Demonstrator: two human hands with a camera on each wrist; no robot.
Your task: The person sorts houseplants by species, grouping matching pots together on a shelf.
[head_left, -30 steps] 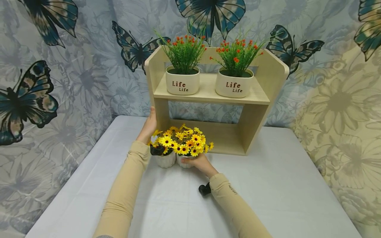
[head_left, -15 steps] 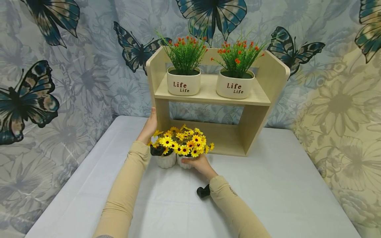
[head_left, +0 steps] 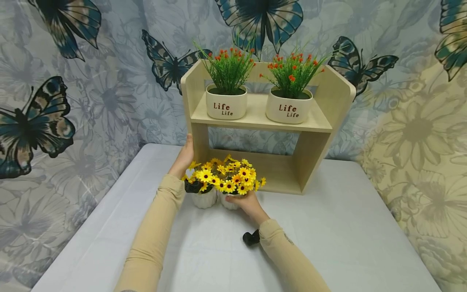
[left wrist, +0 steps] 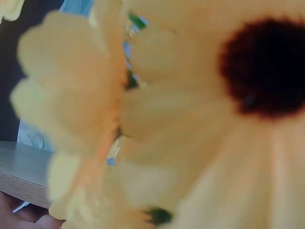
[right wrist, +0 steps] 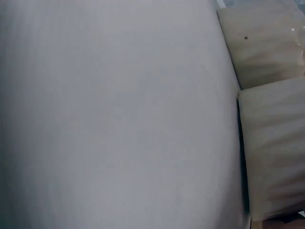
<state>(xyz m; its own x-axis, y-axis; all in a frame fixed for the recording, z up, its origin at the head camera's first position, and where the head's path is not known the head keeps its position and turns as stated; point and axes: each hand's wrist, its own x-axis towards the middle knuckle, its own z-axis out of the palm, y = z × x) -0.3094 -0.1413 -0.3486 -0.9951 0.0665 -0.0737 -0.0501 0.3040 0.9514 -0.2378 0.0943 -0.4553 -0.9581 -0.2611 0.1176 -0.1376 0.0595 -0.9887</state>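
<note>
My left hand [head_left: 183, 156] rests against the outer left side of a light wooden shelf [head_left: 260, 125], its thumb pointing up and its other fingers hidden. Two ribbed white pots of yellow daisies stand before the shelf's lower opening. The left pot [head_left: 204, 199] sits beside my left wrist. My right hand [head_left: 249, 204] grips the right pot [head_left: 229, 204] from its right side, thumb across the front, under the yellow flowers [head_left: 238, 175]. Blurred petals [left wrist: 190, 119] fill most of the left wrist view, with part of a hand showing below a wooden edge [left wrist: 24, 183].
On the upper shelf board stand two white "Life" planters with red-flowered greenery, one left [head_left: 226, 103] and one right [head_left: 289, 107]. A white cloth [head_left: 346, 227] covers the table. Butterfly-patterned fabric [head_left: 109, 109] hangs behind. A black wrist camera [head_left: 251, 238] sits at my right cuff.
The right pot of daisies has shifted slightly to the right with my right hand. My left hand stays at the shelf's side. The whole head view has moved down a little.
</note>
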